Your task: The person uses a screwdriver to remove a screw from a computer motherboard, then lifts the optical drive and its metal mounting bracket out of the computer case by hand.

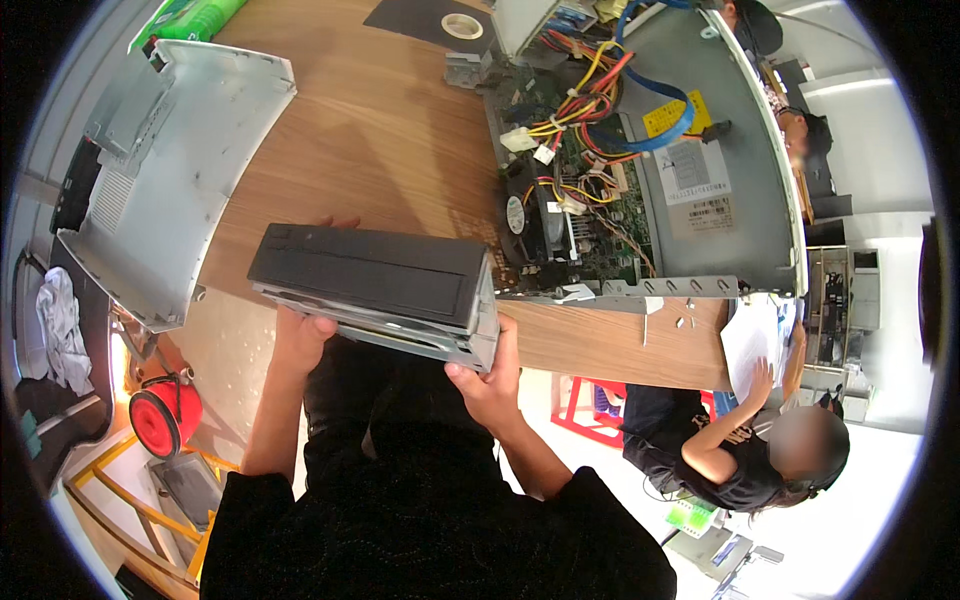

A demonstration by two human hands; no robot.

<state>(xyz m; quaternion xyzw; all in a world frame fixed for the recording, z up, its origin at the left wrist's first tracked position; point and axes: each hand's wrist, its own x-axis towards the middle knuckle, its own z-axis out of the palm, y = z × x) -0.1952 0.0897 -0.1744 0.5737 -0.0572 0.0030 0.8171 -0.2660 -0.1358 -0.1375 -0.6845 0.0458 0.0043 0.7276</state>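
Observation:
Both my hands hold a computer optical drive (370, 275) with a black front panel and a silver metal body, tilted slightly above the near table edge. My left hand (303, 338) grips its left end, the thumb low on the metal and fingertips showing behind the black panel. At the right end my right hand (490, 378) is closed around the metal corner, thumb on the lower edge. Beyond it to the right lies an opened computer case (735, 160), showing a green circuit board (628, 210), a fan (517, 214) and bundled cables (600, 85).
A detached metal case cover (200, 150) lies at the left of the wooden table (340, 120). A tape roll (462, 26) is at the back. Small screws (685, 322) lie near the front edge. Another person (730, 440) sits at the right, a hand on papers (750, 345).

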